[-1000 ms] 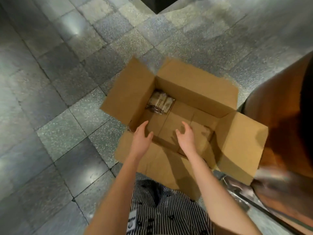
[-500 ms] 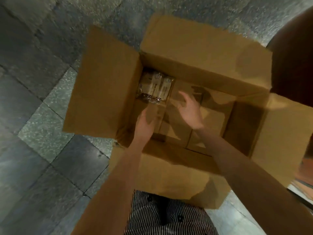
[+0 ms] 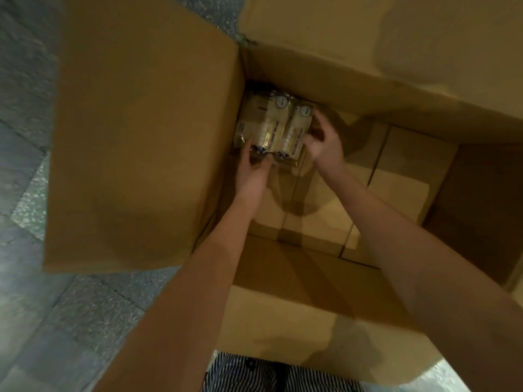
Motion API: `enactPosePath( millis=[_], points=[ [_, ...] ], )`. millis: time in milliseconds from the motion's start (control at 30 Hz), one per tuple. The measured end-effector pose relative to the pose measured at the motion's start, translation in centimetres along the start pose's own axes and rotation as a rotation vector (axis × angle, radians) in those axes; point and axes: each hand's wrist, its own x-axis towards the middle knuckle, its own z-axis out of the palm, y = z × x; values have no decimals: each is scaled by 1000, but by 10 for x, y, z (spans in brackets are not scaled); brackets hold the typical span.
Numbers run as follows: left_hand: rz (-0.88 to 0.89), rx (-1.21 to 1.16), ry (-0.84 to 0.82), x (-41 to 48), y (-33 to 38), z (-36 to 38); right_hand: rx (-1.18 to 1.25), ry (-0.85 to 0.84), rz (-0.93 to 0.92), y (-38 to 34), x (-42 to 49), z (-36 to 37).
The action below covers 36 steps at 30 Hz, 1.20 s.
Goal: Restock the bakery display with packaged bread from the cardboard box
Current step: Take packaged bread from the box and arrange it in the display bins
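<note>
Clutching the bread packs in the far left corner of the cardboard box with left grip pinching near ends and right grip curled round the side, so lift level and slow.

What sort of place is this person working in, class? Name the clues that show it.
Likely a shop or bakery's stock area, though no display is in view. Clues: an open cardboard box on a tiled floor, packaged bread in its far corner, and a striped garment.
</note>
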Motion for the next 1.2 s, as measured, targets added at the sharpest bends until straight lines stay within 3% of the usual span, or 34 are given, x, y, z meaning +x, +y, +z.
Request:
enactPosePath(
  millis=[267,467,733,800,1000,1100,1200],
  points=[
    [-44,-451,-24,16,4,-2,47,6,17,-3,9,9],
    [-81,-489,-4,19,14,-8,195,-32,120,-18,11,6],
    [-94,-496,110,-15,18,-4,268,117,159,-10,-58,-10],
    [-38,-416,173,-26,18,-3,247,191,192,-10,-83,-17],
    [310,221,264,-91,9,-25,257,328,261,-17,-161,-40],
    [389,308,251,-131,6,-41,159,352,246,-21,-191,-47],
    [348,295,230,-158,-5,-55,121,304,262,-17,-205,-47]
  ],
)
